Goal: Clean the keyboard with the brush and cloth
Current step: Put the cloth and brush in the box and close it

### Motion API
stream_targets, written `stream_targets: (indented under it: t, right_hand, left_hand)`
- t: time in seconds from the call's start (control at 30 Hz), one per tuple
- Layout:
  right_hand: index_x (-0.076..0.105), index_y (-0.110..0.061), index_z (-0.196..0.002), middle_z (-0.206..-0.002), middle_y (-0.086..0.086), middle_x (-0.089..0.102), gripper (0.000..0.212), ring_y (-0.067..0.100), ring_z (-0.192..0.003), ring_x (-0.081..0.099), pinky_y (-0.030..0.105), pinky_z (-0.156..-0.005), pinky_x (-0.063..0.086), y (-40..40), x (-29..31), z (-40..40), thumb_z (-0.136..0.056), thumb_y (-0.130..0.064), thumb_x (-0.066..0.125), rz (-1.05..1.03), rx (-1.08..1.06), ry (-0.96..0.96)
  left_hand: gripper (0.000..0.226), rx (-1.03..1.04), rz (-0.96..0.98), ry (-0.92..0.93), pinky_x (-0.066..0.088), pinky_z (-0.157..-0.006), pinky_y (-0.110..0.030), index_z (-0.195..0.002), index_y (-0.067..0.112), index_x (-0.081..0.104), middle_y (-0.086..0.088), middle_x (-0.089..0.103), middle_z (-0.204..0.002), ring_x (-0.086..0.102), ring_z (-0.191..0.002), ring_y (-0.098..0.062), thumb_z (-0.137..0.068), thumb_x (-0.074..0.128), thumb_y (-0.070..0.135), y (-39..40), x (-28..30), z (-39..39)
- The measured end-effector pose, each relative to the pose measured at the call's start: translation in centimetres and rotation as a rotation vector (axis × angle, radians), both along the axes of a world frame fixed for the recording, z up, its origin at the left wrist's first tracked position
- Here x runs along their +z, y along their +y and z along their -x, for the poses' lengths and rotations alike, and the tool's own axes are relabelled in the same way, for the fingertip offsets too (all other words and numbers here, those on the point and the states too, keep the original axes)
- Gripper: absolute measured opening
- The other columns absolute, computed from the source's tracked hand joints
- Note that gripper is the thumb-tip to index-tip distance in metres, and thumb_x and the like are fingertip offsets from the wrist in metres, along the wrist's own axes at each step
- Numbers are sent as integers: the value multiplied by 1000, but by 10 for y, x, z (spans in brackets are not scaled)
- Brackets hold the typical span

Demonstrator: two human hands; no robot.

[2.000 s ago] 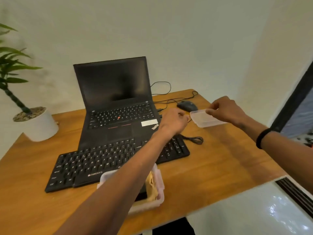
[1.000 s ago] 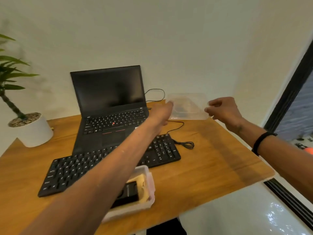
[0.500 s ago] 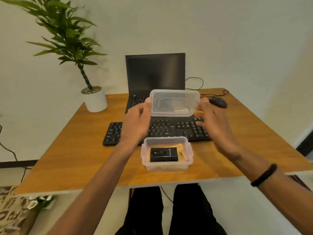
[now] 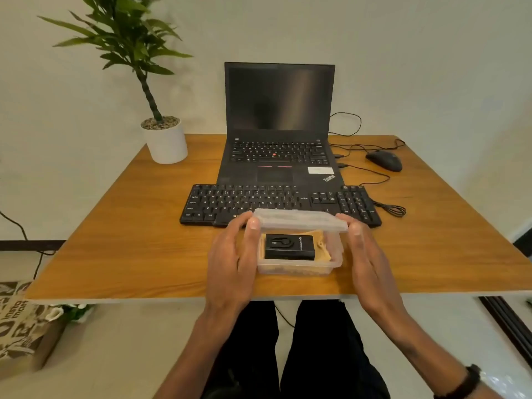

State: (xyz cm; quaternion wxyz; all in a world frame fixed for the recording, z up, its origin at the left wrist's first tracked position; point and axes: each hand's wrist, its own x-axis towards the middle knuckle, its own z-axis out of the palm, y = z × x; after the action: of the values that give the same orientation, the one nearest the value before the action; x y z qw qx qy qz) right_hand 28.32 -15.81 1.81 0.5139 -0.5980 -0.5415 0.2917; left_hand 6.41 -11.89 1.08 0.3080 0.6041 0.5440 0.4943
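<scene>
Hands frame our clear container [image 4: 299,266]: left hand [image 4: 230,263] and right hand [image 4: 367,260] pinch the lid's [image 4: 299,221] ends with thumbs on top, forearms converging. Between our palms sit a black box [image 4: 289,246] and tan cloth [image 4: 321,249]. Beyond our fingertips lies the keyboard [image 4: 276,201].

Bare forearms, one black wristband, black trousers

Both forearms are uncovered, with no sleeve showing on either side. Behind the right hand [image 4: 370,264], far back along the forearm at the wrist, sits a narrow black band [image 4: 463,383]. The left hand [image 4: 231,263] and its wrist carry nothing. Below and between the hands, both legs are in plain black trousers [image 4: 288,355].
</scene>
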Motion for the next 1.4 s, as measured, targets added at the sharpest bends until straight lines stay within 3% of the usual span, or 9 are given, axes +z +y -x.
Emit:
stream_targets:
  t: [0.1, 0.23, 0.3, 0.43, 0.67, 0.87, 1.07, 1.23, 1.4]
  right_hand:
    - [48, -43, -146, -132, -37, 56, 47, -12, -125, 51, 13, -97, 46, -5, -10, 1, -106, -59, 30, 10, 6, -37]
    - [43, -44, -150, -129, -50, 48, 54, -19, -124, 46, 19, -95, 47, -12, -14, 5, -100, -65, 36, 29, 1, -62]
    - [47, -42, -148, -135, -42, 51, 55, -15, -127, 47, 20, -99, 48, -14, -13, 5, -99, -66, 38, 24, -17, -34]
    - [58, -34, -141, -137, -21, 62, 41, -6, -127, 54, 26, -104, 51, -18, -10, 3, -103, -46, 47, -3, -57, 26]
    - [74, -26, -118, -125, -18, 71, 22, -3, -120, 63, 19, -97, 53, -18, 0, 1, -98, -27, 63, -39, -106, 125]
    - [75, -26, -113, -112, -13, 76, 20, 3, -108, 70, 24, -87, 60, -17, 1, 2, -93, -28, 70, 14, -150, 153]
    - [74, -25, -103, -102, -15, 77, 16, 3, -99, 72, 25, -80, 59, -15, 3, -2, -87, -29, 75, 105, -152, 159]
    - [68, -28, -119, -109, -11, 77, 32, 6, -99, 74, 31, -84, 60, -4, 11, -11, -88, -35, 75, 312, -95, 234]
    - [63, -18, -126, -94, 4, 81, 47, 18, -89, 78, 38, -82, 62, 12, 25, -16, -82, -25, 79, 463, -16, 423]
  left_hand:
    - [50, -1, -25, -10, 56, -95, -43, -134, 36, 63, 17, 69, -122, 63, -117, -9, -102, 38, 67, -6, -9, 0]
    - [29, 16, -32, -31, 60, -89, -38, -133, 43, 60, 22, 67, -119, 64, -114, -3, -105, 52, 49, -12, -9, -3]
    - [27, 19, -24, -27, 60, -88, -37, -131, 48, 56, 27, 66, -116, 63, -111, 2, -105, 54, 45, -14, -6, -3]
    - [31, 38, -4, -48, 60, -90, -36, -132, 41, 61, 27, 67, -115, 63, -111, 5, -102, 58, 43, -15, -5, -1]
    - [41, 57, 6, -87, 60, -91, -29, -137, 29, 64, 19, 69, -124, 65, -114, 1, -98, 63, 43, -18, -7, 0]
    - [29, 58, 34, -85, 59, -85, -21, -127, 37, 68, 28, 68, -113, 65, -106, 8, -99, 62, 42, -13, -4, 0]
    - [34, 89, 83, -77, 61, -81, -21, -123, 30, 73, 19, 72, -114, 68, -101, 6, -92, 69, 43, -13, -7, 8]
    - [39, 8, 347, -244, 60, -86, -30, -122, 36, 66, 12, 77, -110, 73, -97, -3, -86, 78, 42, -1, 0, 13]
    - [55, -135, 594, -332, 53, -102, -49, -130, 33, 63, -2, 81, -98, 76, -98, -25, -80, 83, 44, 20, 10, 29]
